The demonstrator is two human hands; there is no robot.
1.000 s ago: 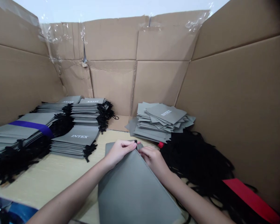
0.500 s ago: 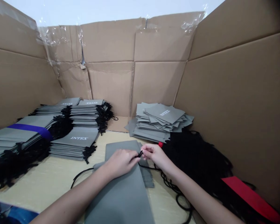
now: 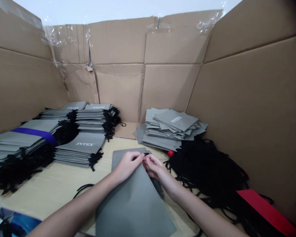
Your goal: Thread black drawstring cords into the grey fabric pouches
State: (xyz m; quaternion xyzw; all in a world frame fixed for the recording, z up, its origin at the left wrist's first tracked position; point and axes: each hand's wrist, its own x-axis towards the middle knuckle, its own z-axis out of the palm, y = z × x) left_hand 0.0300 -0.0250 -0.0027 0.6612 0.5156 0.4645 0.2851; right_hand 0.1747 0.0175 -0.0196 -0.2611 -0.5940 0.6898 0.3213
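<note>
A grey drawstring pouch (image 3: 133, 204) slants down from my fingers toward the near edge of the table. My left hand (image 3: 128, 164) is closed on its upper edge, thumb and fingers pinched together. Beside it, almost touching, my right hand (image 3: 156, 167) pinches at the pouch's top corner, where a short loop of black cord (image 3: 146, 154) shows between the fingertips. Most of that cord is hidden by the fingers. Under the hands lie more grey pouch pieces (image 3: 118, 156). Left of the pouch, a black cord end (image 3: 82, 188) curls out over the table.
Stacked grey pouches (image 3: 85, 144) with black cords stand at left, one bundle under a purple band (image 3: 34, 133). A loose pouch pile (image 3: 175, 123) sits at back right. Black cords (image 3: 207, 168) heap at right beside a red strip (image 3: 263, 209). Cardboard walls (image 3: 118, 42) surround the table.
My hands have come closer together, the right one moving left and turning. The held pouch has shifted right at its lower end. The cord at the fingertips now shows as a small loop above them.
</note>
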